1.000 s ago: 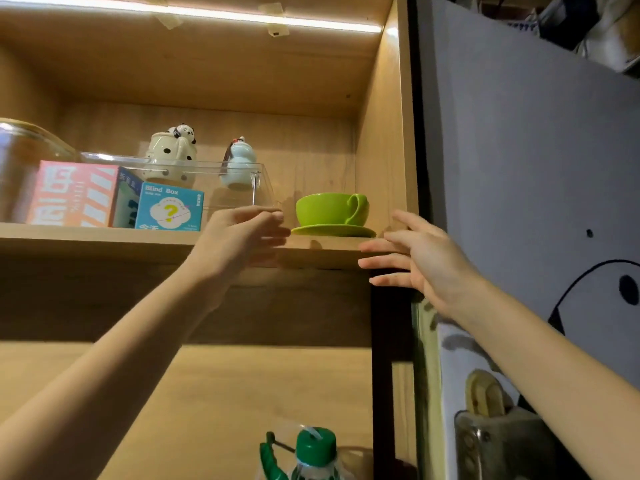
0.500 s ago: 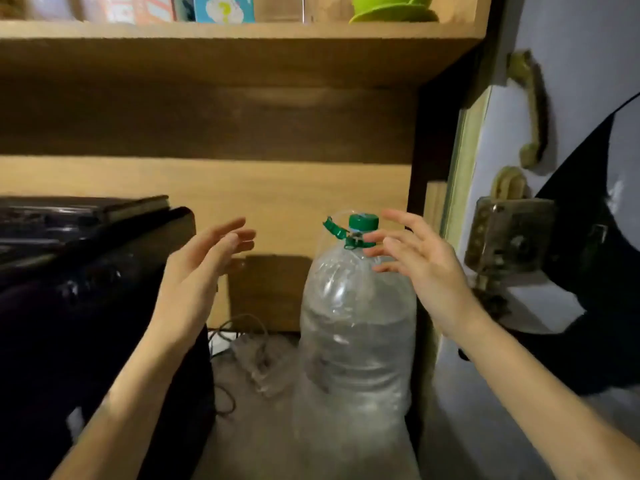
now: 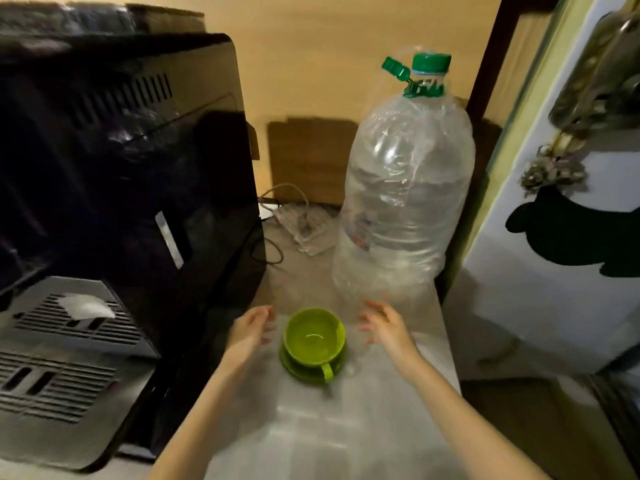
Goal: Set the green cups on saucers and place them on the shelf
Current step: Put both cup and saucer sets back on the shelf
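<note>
A green cup [image 3: 313, 337] stands upright on a green saucer [image 3: 300, 369] on the pale counter [image 3: 346, 427], its handle pointing toward me. My left hand [image 3: 250, 330] hovers just left of the cup with fingers spread, holding nothing. My right hand [image 3: 382, 323] hovers just right of it, also with fingers apart and empty. Neither hand touches the cup or saucer. The shelf is out of view.
A large clear water bottle [image 3: 403, 195] with a green cap stands right behind the cup. A black coffee machine [image 3: 121, 168] fills the left side, its grey drip tray [image 3: 62, 358] in front. Cables and a power strip [image 3: 301, 223] lie at the back. A white door [image 3: 561, 237] borders the right.
The view has dropped from the shelf, where one cup on a saucer stands, down to the counter. Both hands have come down and now flank a second green cup on a saucer.
</note>
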A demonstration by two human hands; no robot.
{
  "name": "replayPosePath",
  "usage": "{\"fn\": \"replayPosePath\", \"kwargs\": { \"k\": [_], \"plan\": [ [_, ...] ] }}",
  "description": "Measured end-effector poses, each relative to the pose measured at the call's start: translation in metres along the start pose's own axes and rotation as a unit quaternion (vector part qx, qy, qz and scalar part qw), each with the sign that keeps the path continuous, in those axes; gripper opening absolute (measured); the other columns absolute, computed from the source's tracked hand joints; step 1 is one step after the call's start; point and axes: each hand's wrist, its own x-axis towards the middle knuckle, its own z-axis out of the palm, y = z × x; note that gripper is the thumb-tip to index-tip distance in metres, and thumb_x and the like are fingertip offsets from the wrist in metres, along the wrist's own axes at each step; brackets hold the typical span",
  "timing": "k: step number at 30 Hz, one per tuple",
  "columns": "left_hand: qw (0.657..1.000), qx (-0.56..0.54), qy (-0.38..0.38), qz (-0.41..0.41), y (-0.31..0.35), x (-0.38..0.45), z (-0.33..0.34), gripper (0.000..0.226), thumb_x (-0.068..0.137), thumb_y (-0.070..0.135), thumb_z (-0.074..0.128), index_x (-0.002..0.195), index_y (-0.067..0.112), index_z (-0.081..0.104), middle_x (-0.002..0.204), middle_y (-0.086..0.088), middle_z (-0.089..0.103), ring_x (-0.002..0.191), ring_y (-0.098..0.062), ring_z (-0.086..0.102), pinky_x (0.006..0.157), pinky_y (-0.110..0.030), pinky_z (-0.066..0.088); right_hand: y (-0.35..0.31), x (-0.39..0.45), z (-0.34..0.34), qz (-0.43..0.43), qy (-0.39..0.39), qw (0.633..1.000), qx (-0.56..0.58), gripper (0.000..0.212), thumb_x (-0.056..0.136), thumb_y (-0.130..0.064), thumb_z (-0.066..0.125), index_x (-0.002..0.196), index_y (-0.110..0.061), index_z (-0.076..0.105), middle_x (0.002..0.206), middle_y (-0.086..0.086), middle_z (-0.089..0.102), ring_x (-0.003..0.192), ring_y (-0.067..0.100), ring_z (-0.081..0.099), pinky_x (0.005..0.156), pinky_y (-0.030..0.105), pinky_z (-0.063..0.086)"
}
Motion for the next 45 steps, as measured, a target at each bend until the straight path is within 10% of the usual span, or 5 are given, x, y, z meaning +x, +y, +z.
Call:
{"fn": "replayPosePath", "kwargs": {
  "k": [10, 27, 35, 40, 45],
  "plan": [
    [0.986, 0.066, -0.019, -0.155, -0.057, 0.014, 0.011, 0.017, 0.089, 0.012, 0.047, 0.082, 0.002, 0.059, 0.071, -0.016, 0.065, 0.055, -0.025, 0.065, 0.035, -0.028, 0.052, 0.050, 0.018, 0.028, 0.200, -0.034, 0.977, -0.068, 0.014, 0.094, -0.011, 0.033, 0.098, -0.007, 0.046, 0.073, 0.021, 0.059, 0.029, 0.020, 0.058, 0.033, 0.027, 0.051],
    [0.979, 0.107, -0.131, -0.117, -0.035, 0.017, 0.016, 0.013, 0.078, -0.003, 0.057, 0.078, 0.007, 0.049, 0.059, -0.013, 0.060, 0.035, -0.011, 0.059, 0.038, -0.023, 0.052, 0.028, 0.016, 0.012, 0.131, -0.085, 0.981, -0.116, 0.032, 0.079, 0.014, 0.041, 0.104, -0.006, 0.042, 0.064, 0.015, 0.060, 0.033, 0.015, 0.061, 0.043, 0.028, 0.057],
    [0.976, -0.022, -0.216, 0.003, 0.059, -0.014, 0.018, 0.016, 0.086, 0.008, 0.054, 0.102, 0.009, 0.050, 0.043, -0.005, 0.065, 0.037, -0.013, 0.062, 0.038, -0.021, 0.052, -0.068, -0.024, -0.013, 0.050, -0.076, 0.996, 0.015, 0.039, 0.086, 0.014, 0.032, 0.123, 0.003, 0.037, 0.091, 0.020, 0.058, 0.054, 0.024, 0.061, 0.046, 0.031, 0.057],
    [0.966, -0.081, -0.233, 0.072, 0.131, -0.030, 0.018, 0.013, 0.085, 0.009, 0.057, 0.098, 0.009, 0.055, 0.043, -0.005, 0.066, 0.039, -0.011, 0.063, 0.037, -0.018, 0.050, -0.147, -0.043, -0.032, -0.037, -0.085, 0.996, 0.016, 0.028, 0.090, 0.004, 0.045, 0.117, 0.005, 0.042, 0.039, 0.003, 0.063, 0.044, 0.018, 0.067, 0.051, 0.031, 0.060],
    [0.950, -0.129, -0.253, 0.128, 0.206, -0.047, 0.014, 0.006, 0.085, 0.007, 0.055, 0.085, 0.007, 0.060, 0.044, -0.003, 0.066, 0.038, -0.007, 0.062, 0.037, -0.015, 0.049, -0.226, -0.071, -0.044, -0.130, -0.086, 0.987, 0.042, 0.021, 0.088, -0.004, 0.053, 0.106, 0.005, 0.049, 0.050, 0.007, 0.070, 0.048, 0.017, 0.069, 0.046, 0.025, 0.057]
  ]
}}
